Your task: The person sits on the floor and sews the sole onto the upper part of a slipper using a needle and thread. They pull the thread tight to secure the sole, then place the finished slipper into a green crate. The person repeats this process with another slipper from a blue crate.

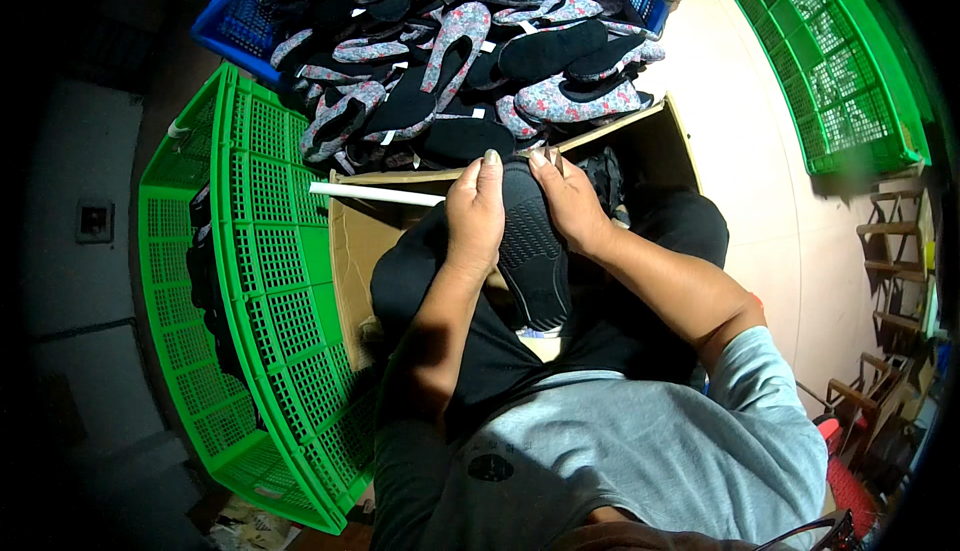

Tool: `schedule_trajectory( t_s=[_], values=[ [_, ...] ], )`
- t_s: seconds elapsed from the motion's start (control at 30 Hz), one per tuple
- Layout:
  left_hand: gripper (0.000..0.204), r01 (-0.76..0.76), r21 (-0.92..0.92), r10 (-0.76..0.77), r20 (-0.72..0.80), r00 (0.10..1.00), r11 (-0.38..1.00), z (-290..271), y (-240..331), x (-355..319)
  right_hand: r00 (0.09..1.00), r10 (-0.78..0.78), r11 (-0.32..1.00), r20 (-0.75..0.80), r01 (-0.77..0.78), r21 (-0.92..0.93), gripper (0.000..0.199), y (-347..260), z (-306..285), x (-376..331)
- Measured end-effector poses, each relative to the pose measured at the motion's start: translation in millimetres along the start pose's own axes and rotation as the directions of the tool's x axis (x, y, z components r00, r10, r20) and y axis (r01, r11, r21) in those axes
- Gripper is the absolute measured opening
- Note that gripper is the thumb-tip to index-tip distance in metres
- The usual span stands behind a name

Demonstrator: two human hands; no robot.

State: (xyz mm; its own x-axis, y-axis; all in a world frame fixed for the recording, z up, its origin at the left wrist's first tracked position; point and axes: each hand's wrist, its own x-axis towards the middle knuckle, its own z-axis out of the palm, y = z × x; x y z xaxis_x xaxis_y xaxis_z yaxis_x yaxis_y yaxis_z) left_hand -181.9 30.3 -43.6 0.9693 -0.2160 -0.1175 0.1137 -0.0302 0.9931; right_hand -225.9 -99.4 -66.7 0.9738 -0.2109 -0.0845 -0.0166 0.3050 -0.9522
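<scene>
Between my hands is a shoe [530, 236] with its black, ridged sole turned up and its heel end toward my body. My left hand [476, 213] grips its left edge, thumb pressed along the toe end. My right hand [574, 203] closes on the opposite edge, its thumb near the toe too. A small dark pointed tool [556, 159] sticks out at the right fingers; its kind cannot be made out. Just beyond my hands lies a heap of floral fabric shoes [575, 101] with black soles, several of them overlapping. The shoe's upper is mostly hidden underneath.
A blue crate [235, 26] stands behind the heap. Green plastic crates stand at left [285, 281] and far right [820, 61]. An open cardboard box [350, 271] is in front of my knees, with a white tube [375, 193] across its edge. Wooden racks [890, 266] stand at right.
</scene>
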Motion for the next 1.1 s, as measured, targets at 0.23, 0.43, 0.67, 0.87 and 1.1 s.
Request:
schedule_trajectory(
  t_s=[0.23, 0.43, 0.67, 0.87, 1.1],
  values=[
    [0.041, 0.245, -0.214, -0.237, 0.064, 0.969, 0.945, -3, 12, -2, 0.978, 0.205, 0.968, 0.025, -0.207, 0.14, 0.033, -12, 6, -1],
    [0.042, 0.272, -0.248, -0.262, 0.072, 0.962, 0.93, -3, 11, -1, 0.959, 0.28, 0.943, 0.027, -0.281, 0.177, 0.033, -14, 5, 0],
    [0.044, 0.291, -0.187, -0.291, 0.027, 0.956, 0.938, -1, 16, -1, 0.955, 0.297, 0.927, 0.012, -0.292, 0.236, 0.031, -11, 5, 0],
    [0.037, -0.107, 0.183, 0.118, -0.053, 0.992, 0.977, -1, -3, 2, 0.951, 0.263, 0.951, -0.164, -0.227, 0.211, 0.03, -12, 5, 2],
    [0.043, -0.284, 0.514, 0.315, 0.029, 0.949, 0.809, 8, 5, -12, 0.891, 0.222, 0.964, -0.396, -0.139, 0.227, 0.033, -27, -12, 17]
  ],
)
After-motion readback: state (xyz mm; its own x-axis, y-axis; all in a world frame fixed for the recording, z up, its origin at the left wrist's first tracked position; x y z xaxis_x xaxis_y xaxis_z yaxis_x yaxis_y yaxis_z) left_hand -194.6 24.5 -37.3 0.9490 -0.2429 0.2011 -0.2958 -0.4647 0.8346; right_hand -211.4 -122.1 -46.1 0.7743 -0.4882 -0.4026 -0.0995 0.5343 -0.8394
